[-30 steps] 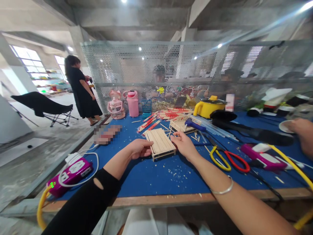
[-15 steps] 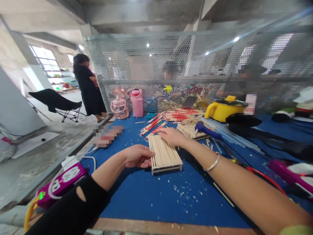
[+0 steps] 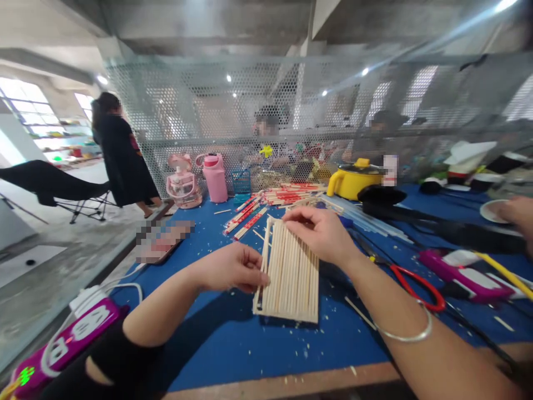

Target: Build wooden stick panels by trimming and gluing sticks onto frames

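Observation:
A small rack of pale wooden sticks (image 3: 291, 278), laid side by side on a frame, is tilted up above the blue tabletop (image 3: 208, 339). My left hand (image 3: 239, 269) grips its left edge, thumb and fingers closed there. At the top edge, my right hand (image 3: 318, 230) holds it with bent fingers. A narrow gap shows between the leftmost stick and the others. Behind the rack lie several red-and-white paper-wrapped bundles of sticks (image 3: 250, 219). The second stick frame seen earlier is mostly hidden behind my right hand.
To the right are red-handled pliers (image 3: 420, 286), clear glue sticks (image 3: 383, 222) and a yellow pot (image 3: 360, 180). Pink bottles (image 3: 215, 176) stand at the back before a perforated metal screen (image 3: 200, 105). A purple power strip (image 3: 70, 339) is at left. Another person's hand (image 3: 518, 216) reaches in at far right.
The rack has been lifted and tilted toward me. My right hand has shifted to its upper right edge. The view has turned right, and another person's hand now shows at far right.

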Tool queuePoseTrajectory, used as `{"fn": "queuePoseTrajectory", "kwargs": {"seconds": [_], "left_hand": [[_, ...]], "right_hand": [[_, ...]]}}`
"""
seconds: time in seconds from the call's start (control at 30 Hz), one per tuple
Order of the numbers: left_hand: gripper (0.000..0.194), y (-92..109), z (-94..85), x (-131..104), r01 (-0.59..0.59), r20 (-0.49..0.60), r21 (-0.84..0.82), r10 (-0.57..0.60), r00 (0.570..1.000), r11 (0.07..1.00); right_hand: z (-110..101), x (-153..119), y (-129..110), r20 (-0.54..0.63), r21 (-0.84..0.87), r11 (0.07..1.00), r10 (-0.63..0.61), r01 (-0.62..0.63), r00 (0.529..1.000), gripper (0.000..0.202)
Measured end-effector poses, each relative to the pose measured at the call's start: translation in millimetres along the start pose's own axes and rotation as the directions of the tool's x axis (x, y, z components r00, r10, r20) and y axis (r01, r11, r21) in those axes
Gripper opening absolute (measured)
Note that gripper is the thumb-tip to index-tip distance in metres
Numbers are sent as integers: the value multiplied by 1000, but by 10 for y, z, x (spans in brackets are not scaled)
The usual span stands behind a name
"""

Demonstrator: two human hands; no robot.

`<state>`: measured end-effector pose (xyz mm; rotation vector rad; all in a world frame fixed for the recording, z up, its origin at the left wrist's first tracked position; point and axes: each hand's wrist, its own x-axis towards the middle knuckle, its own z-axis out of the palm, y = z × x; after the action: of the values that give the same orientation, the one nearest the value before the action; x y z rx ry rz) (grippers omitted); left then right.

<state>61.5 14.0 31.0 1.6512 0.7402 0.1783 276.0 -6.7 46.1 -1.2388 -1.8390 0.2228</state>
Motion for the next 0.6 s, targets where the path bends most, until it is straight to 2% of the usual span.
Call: {"fn": "queuePoseTrajectory", "kwargs": {"seconds": [0.03, 0.1, 0.2, 0.27, 0.33, 0.5, 0.6], "left_hand": [[24, 18, 15, 27, -50, -28, 43, 51, 998, 998], [22, 0, 61, 70, -128, -97, 121, 140, 985, 984], [16, -111, 158, 103, -229, -197, 177, 263, 944, 957], [14, -186, 207, 107, -263, -244, 222, 315, 917, 939], [17, -237, 225, 105, -253, -275, 284, 331, 902, 925], [25, -256, 175, 99, -228, -232, 332, 313, 921, 915], [24, -232, 159, 96, -235, -264, 387, 352, 898, 892]], "right_hand": [[-20, -17, -9, -96, -41, 994, -101, 97, 990, 12], [-41, -49, -35, -203, -174, 945, -310, 277, 929, 10], [-41, -98, -86, -191, -328, 839, -509, 434, 839, 12], [-31, -131, -116, -191, -385, 804, -549, 453, 814, 13], [-19, -160, -136, -193, -424, 790, -557, 443, 808, 13], [-4, -203, -159, -173, -471, 766, -567, 438, 805, 15], [-10, -193, -175, -212, -508, 752, -582, 420, 785, 16]]}}
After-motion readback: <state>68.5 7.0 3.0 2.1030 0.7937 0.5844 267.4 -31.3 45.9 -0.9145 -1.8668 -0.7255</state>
